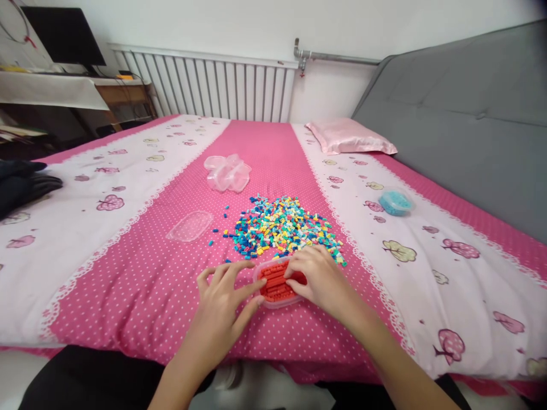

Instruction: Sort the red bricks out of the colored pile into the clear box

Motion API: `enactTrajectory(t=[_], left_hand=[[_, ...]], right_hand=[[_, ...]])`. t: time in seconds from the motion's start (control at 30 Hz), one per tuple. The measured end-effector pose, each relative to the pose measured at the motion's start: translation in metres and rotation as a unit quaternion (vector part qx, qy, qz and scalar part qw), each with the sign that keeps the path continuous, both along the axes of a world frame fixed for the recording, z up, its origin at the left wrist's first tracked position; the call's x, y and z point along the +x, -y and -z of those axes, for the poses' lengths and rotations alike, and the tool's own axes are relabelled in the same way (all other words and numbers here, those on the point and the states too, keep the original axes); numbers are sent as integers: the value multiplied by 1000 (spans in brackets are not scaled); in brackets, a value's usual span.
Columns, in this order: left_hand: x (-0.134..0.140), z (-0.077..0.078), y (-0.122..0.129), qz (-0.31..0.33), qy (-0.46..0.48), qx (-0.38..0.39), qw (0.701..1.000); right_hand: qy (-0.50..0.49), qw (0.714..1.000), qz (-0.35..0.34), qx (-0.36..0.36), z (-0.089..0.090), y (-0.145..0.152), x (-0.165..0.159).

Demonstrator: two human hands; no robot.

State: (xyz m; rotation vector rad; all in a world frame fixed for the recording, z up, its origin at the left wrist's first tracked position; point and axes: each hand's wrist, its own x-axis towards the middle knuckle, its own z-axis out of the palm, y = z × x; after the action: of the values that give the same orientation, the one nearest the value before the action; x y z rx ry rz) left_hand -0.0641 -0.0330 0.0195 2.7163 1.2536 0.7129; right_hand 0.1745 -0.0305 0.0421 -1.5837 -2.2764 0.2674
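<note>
A small clear plastic box (278,304) with rounded ends sits near the front of the bed, filled with red toy bricks (276,280) laid in rows. At its left end is my left hand (226,302), fingers apart, with the index fingertip and thumb reaching over the rim. My right hand (314,276) bends over the right end, thumb and fingers closed on red bricks inside; the fingers partly hide what they grip. Just behind the box spreads a loose heap of small toy bricks (282,225) in blue, teal, yellow and white.
A clear lid (190,226) lies flat left of the heap. Farther back are stacked empty clear boxes (228,172). To the right stands a lidded box of light blue bricks (395,203). A pink pillow (348,136) rests by the grey headboard (461,108); a black glove (25,185) lies far left.
</note>
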Motion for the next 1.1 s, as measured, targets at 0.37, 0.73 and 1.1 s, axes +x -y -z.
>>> enactTrajectory(t=[0.37, 0.73, 1.1], left_hand=[[10, -7, 2, 2, -28, 13, 1000], [17, -12, 4, 6, -33, 64, 997], [18, -11, 6, 3, -43, 101, 994]], right_hand=[[-4, 1000, 3, -7, -1, 0, 2], [-19, 1000, 6, -12, 2, -2, -1], [-32, 999, 23, -19, 0, -2, 11]])
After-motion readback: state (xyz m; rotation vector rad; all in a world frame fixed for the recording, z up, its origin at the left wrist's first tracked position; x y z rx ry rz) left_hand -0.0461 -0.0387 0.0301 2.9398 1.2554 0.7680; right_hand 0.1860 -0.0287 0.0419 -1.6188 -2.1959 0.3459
